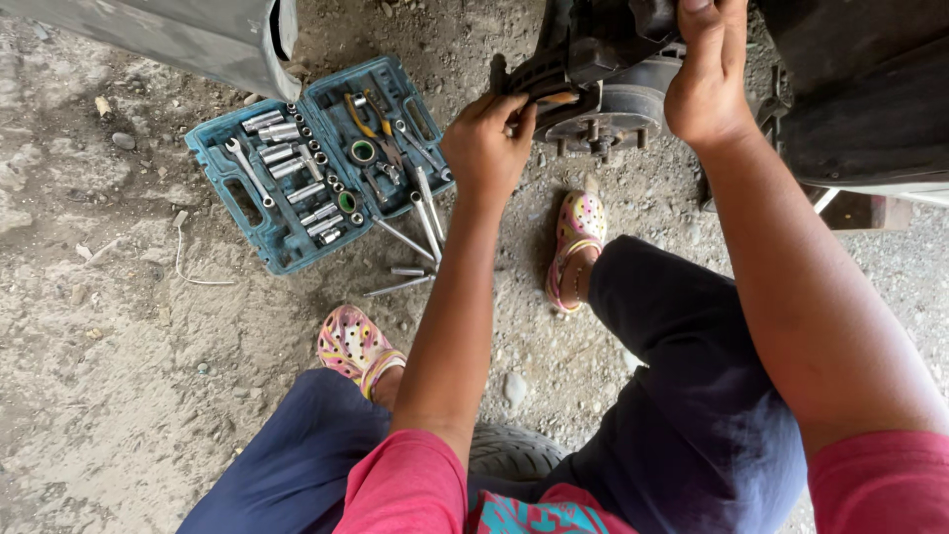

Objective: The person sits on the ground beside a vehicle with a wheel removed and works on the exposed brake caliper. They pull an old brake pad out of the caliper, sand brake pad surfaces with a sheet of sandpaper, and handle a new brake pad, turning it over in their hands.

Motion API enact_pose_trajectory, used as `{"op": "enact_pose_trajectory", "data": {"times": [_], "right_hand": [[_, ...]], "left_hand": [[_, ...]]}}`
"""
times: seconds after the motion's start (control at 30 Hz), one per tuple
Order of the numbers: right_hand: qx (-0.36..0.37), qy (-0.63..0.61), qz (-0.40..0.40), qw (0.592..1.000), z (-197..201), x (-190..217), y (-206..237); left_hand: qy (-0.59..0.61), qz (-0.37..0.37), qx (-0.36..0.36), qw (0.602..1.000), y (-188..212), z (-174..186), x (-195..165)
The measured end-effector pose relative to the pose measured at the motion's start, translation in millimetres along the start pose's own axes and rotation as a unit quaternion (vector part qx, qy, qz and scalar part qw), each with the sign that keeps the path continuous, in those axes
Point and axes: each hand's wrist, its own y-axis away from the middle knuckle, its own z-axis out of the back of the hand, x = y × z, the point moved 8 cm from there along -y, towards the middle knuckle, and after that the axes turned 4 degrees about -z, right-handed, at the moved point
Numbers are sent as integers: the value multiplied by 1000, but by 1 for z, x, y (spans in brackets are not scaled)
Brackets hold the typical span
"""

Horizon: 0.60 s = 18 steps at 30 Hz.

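- Where the head view looks down, a person sits on a tyre (pixel 514 450) on the dirt ground (pixel 119 376), knees apart, with patterned pink clogs on both feet.
- The left hand (pixel 486 146) is curled shut on the lower edge of a black brake caliper (pixel 578 49), fingers wrapped round a brownish pad edge at its near side.
- The right hand (pixel 707 84) is clamped on the top of the same caliper, fingers folded over it at the far edge of the frame; its fingertips are partly cut off by the frame.
- The caliper sits against a grey wheel hub (pixel 613 109) with studs pointing down, far and right of centre, under the dark body of a vehicle.
- An open teal tool case (pixel 222 163) lies on the ground, far left of the hands and well apart from them.
- Its left half holds rows of chrome sockets (pixel 282 148) and a wrench (pixel 247 168) in moulded slots.
- Its right half holds pliers with yellow grips (pixel 364 117), a roll of tape and smaller bits.
- Loose chrome extension bars (pixel 420 222) lie half out of the case's right edge and on the dirt just beside it, between the case and the left forearm.
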Motion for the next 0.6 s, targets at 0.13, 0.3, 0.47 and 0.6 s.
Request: {"op": "enact_pose_trajectory", "data": {"times": [0.13, 0.3, 0.47, 0.6], "right_hand": [[3, 2, 15, 1000, -3, 5, 1], [-2, 66, 28, 997, 5, -5, 1], [-28, 133, 36, 990, 12, -10, 4], [0, 260, 144, 955, 2, 12, 10]], "left_hand": [[-6, -3, -8, 1000, -3, 4, -4], [14, 19, 60, 998, -5, -2, 5], [61, 39, 98, 993, -7, -2, 12], [72, 26, 119, 990, -8, -1, 9]]}}
